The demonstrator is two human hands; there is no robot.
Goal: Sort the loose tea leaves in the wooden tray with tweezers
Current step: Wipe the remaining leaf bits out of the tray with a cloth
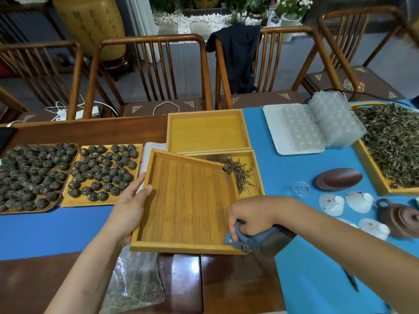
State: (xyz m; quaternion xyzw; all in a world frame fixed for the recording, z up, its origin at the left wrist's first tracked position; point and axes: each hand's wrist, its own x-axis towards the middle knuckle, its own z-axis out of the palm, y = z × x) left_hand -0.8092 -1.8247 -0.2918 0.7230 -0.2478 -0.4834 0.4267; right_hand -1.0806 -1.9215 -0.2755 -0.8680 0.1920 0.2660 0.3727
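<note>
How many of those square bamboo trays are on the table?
5: held tray, empty tray, loose-tea tray behind it, tea-ball tray at left, and big leaf tray far right, partly cut off.

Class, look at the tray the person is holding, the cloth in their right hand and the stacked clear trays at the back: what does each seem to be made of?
Held tray: likely bamboo or wood, matte, fine straight grain. Cloth: soft blue fabric, bunched and creased. Clear trays: probably thin plastic, translucent and glossy, with moulded round cups.
</note>
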